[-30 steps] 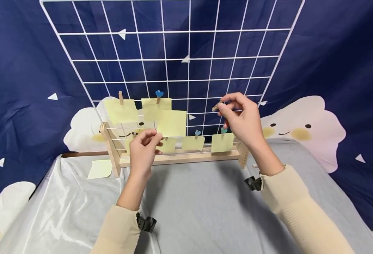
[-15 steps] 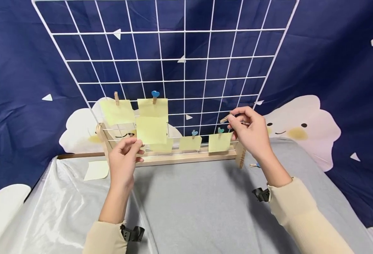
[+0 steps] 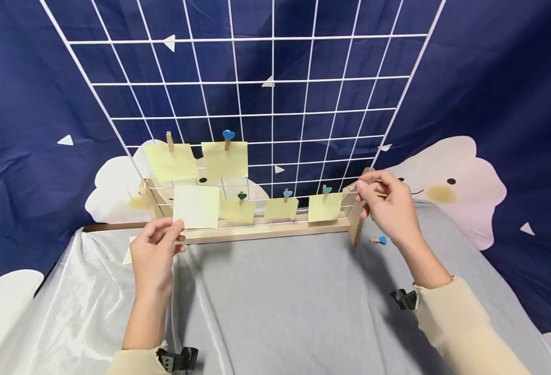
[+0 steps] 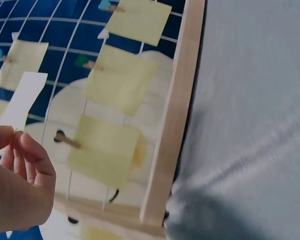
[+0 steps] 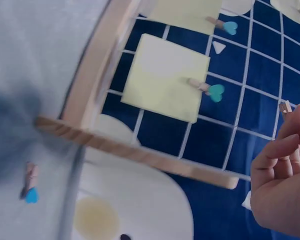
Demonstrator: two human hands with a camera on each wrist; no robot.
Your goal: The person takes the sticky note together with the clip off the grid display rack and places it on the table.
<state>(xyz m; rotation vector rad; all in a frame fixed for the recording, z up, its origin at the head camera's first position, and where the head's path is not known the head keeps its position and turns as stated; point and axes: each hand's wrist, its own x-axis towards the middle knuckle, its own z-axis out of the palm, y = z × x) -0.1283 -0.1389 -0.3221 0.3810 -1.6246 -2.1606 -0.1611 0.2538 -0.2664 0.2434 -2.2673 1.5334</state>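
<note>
At left, the left hand (image 3: 153, 255) pinches a square, pale-yellow note (image 3: 196, 207); the right hand (image 3: 391, 211) pinches a wooden clip (image 5: 284, 107).

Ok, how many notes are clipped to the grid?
6. Upper row: left note, right note. Lower row, right to left: first note, second note, third note, and fourth note, which the held note hides from the head view.
</note>
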